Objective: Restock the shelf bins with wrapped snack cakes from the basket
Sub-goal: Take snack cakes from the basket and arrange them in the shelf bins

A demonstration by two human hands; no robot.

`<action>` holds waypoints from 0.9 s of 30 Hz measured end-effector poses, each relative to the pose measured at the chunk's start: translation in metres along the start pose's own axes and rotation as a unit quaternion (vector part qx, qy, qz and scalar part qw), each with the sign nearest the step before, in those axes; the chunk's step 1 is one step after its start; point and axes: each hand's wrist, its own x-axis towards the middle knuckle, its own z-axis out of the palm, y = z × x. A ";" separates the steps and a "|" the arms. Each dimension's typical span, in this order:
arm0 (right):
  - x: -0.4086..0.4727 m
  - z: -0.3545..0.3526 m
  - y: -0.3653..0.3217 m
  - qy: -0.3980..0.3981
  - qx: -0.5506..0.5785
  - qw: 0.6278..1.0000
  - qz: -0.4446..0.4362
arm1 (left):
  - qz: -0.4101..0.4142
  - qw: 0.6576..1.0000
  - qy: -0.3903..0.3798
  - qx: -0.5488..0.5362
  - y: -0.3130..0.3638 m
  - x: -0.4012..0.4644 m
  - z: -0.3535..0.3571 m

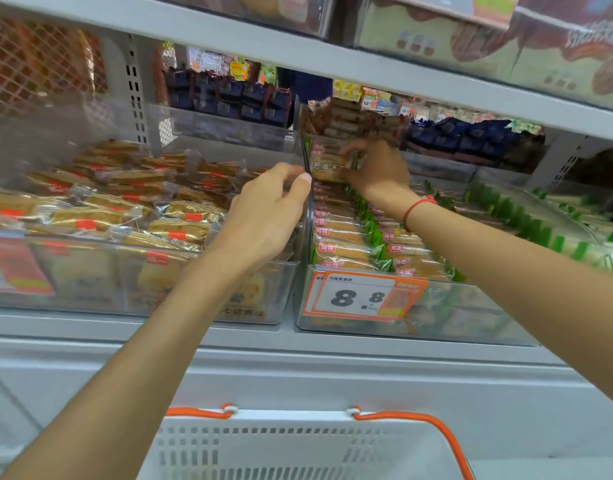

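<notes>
Both arms extended forward; left hand (268, 209) fingers curled, thumb raised; right hand (376, 168) fingers curled in a pinch.

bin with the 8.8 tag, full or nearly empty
Nearly full: the bin holds rows of wrapped cakes on edge, front to back, up to its rim.

- orange-framed price tag (364, 296) on front wall of the clear bin (471, 327), below the right hand (377, 171): large "8.8"; small line of Chinese characters above it, too blurred to read
- snack cake wrapper (327, 167) pinched in the right hand: Chinese characters, roughly "葱油饼", partly covered
- small red logo squares (321, 231) on wrappers in the row below that grip; characters unreadable
- small tag (367, 102) on far shelf above the grip: "10", rest blurred
- orange label (16, 265) on left bin front, left of the left hand (267, 209); unreadable
</notes>
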 end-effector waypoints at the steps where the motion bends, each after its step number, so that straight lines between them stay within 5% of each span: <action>1: 0.000 -0.001 0.002 -0.012 -0.004 1.000 -0.010 | 0.000 1.000 -0.001 0.000 0.000 0.000 -0.001; 12: -0.002 -0.007 0.000 -0.093 0.031 0.995 -0.008 | 0.009 1.000 0.004 0.003 0.000 -0.001 -0.001; 17: -0.025 -0.029 0.002 -0.131 0.044 0.990 -0.029 | 0.044 0.995 0.063 0.067 0.005 -0.007 -0.001; 23: -0.091 -0.077 -0.006 -0.142 0.069 0.983 -0.094 | 0.126 0.976 0.175 -0.012 0.014 -0.040 -0.005; 27: -0.151 -0.097 -0.007 -0.106 0.135 0.976 -0.131 | 0.149 0.972 0.179 -0.004 0.018 -0.098 -0.010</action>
